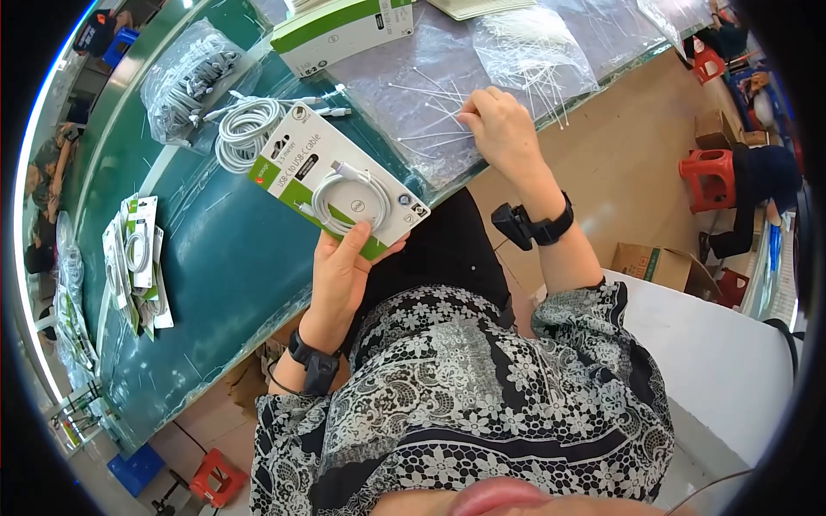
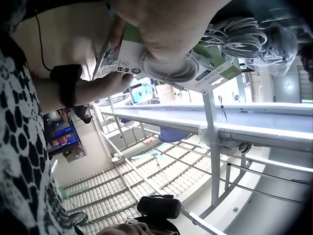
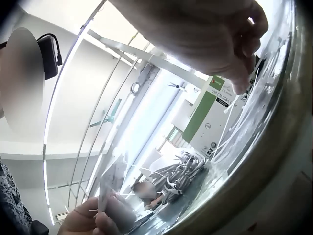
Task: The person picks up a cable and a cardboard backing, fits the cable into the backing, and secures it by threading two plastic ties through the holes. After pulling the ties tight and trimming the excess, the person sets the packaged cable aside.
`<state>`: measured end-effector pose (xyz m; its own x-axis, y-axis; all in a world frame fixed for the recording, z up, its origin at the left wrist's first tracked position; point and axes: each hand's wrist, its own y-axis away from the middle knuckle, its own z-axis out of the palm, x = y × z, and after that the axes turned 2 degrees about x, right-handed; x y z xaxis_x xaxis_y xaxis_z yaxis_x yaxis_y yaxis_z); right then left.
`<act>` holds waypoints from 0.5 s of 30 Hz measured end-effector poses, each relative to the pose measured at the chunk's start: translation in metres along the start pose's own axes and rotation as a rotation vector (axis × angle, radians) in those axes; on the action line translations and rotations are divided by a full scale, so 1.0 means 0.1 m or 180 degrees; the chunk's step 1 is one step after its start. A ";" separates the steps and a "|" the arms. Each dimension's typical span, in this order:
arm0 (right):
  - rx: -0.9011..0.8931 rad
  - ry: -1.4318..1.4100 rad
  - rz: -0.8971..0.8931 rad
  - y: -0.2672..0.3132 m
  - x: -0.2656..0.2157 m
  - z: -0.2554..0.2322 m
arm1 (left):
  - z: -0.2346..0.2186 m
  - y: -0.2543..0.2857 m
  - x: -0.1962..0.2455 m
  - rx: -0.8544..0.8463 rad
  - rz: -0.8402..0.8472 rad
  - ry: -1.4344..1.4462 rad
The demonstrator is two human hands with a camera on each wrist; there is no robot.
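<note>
My left hand [image 1: 340, 271] grips the lower edge of a white and green cable card [image 1: 297, 155], thumb on its front and fingers behind. A coiled white USB-C cable [image 1: 320, 202] lies against the card's face, under the thumb's tip. My right hand [image 1: 508, 133] is at the table's near edge, fingers bent and fingertips down among loose thin white plastic ties [image 1: 434, 107] with small heads. In the right wrist view the ties [image 3: 227, 117] run right below those fingertips; I cannot tell whether one is pinched.
Coiled white cables [image 1: 245, 129] lie behind the card, beside a bag of cables [image 1: 185, 86]. A green and white box [image 1: 344, 39] stands at the back, and a bag of ties [image 1: 529, 43] lies right of it. Packed cable cards [image 1: 138, 258] are stacked on the left of the green table [image 1: 215, 249].
</note>
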<state>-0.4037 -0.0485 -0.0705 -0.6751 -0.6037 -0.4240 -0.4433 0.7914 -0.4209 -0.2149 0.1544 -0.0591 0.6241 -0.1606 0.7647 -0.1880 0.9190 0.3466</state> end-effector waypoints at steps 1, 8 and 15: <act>-0.0034 -0.0294 0.0006 -0.01 -0.05 -0.09 | 0.04 -0.01 0.02 0.0017 0.0055 0.0124; 0.0363 -0.1233 -0.0228 -0.04 -0.36 -0.37 | 0.27 -0.20 0.16 -0.0324 0.0292 0.0662; 0.1055 -0.0975 -0.0409 -0.33 -0.19 0.21 | 0.23 -0.68 -0.06 -0.0145 0.0463 0.0866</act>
<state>-0.3645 -0.0653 -0.0655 -0.3998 -0.7349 -0.5478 -0.2661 0.6649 -0.6979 -0.2234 0.0844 -0.0743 0.7744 0.0703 0.6287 -0.2599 0.9414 0.2149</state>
